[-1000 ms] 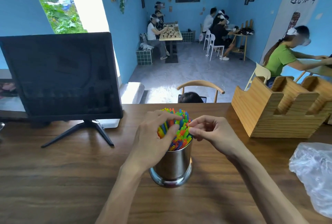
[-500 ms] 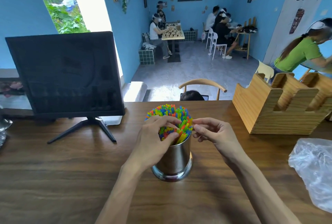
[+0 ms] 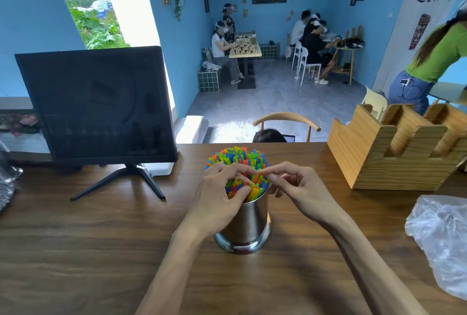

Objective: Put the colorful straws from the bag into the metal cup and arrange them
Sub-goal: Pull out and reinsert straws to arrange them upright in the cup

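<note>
A shiny metal cup (image 3: 246, 226) stands upright on the wooden table (image 3: 101, 251), packed with colorful straws (image 3: 237, 156) that fan out above its rim. My left hand (image 3: 219, 195) curls around the near-left side of the bundle, thumb and fingers gripping the straws just over the rim. My right hand (image 3: 300, 190) is at the cup's right rim, its forefinger and thumb pinching straw tips beside my left forefinger. The clear plastic bag (image 3: 439, 244) lies crumpled at the table's right edge.
A black monitor (image 3: 96, 104) on a stand sits at the back left. A wooden holder (image 3: 394, 152) stands at the back right. A chair back (image 3: 286, 118) shows behind the table's far edge. Crinkled plastic (image 3: 7, 183) lies at the far left.
The straws have spread wider at the top. My right hand has moved in against the bundle until its fingertips meet my left forefinger; my left hand has stayed wrapped around the straws.
</note>
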The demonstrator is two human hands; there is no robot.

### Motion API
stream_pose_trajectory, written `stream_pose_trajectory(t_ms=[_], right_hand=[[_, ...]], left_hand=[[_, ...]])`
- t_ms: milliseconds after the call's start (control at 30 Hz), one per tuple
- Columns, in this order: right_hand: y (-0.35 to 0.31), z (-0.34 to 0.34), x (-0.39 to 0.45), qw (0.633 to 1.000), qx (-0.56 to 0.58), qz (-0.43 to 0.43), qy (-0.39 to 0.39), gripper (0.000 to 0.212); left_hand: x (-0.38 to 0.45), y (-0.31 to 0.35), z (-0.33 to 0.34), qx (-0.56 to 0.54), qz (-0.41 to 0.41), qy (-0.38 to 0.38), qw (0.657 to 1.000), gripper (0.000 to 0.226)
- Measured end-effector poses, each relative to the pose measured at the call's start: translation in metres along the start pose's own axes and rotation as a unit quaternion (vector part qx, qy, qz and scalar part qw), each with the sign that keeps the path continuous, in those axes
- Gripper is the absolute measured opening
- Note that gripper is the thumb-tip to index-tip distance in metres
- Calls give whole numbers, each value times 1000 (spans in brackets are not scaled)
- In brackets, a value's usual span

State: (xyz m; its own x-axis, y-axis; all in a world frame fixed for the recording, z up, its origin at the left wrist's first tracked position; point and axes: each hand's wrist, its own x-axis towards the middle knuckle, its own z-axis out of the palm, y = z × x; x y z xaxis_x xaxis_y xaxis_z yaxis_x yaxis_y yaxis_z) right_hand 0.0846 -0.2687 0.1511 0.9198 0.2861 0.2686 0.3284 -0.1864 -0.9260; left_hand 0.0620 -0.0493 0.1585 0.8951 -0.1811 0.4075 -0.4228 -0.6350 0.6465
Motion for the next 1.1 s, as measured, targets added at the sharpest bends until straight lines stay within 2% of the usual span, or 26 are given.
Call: stream_pose_trajectory(t_ms=[267, 533, 667, 767, 833, 1000, 1100], right_hand=[[-2, -9, 6, 985, -168, -20, 16, 23], [-2, -2, 13, 980, -194, -35, 31, 17], [-20, -6, 15, 983, -156, -63, 71, 11], [-47, -6, 20, 977, -101, -129, 137, 19], [-64, 5, 22, 975, -41, -161, 146, 25], [-76, 18, 32, 980, 61, -159, 99, 23], [-64, 15, 31, 994, 68, -85, -3, 31]], left_hand=[[-1, -1, 0, 5, -9, -7, 1000, 29], [0, 0, -1, 0, -13, -7, 1000, 30], [0, 3, -5, 2, 13, 2, 1000, 30], [3, 10, -4, 2, 30, 42, 999, 35], [10, 18, 0, -4, 32, 73, 997, 30], [27, 29, -3, -10, 45, 137, 989, 5], [35, 29, -18, -127, 24, 145, 981, 13]])
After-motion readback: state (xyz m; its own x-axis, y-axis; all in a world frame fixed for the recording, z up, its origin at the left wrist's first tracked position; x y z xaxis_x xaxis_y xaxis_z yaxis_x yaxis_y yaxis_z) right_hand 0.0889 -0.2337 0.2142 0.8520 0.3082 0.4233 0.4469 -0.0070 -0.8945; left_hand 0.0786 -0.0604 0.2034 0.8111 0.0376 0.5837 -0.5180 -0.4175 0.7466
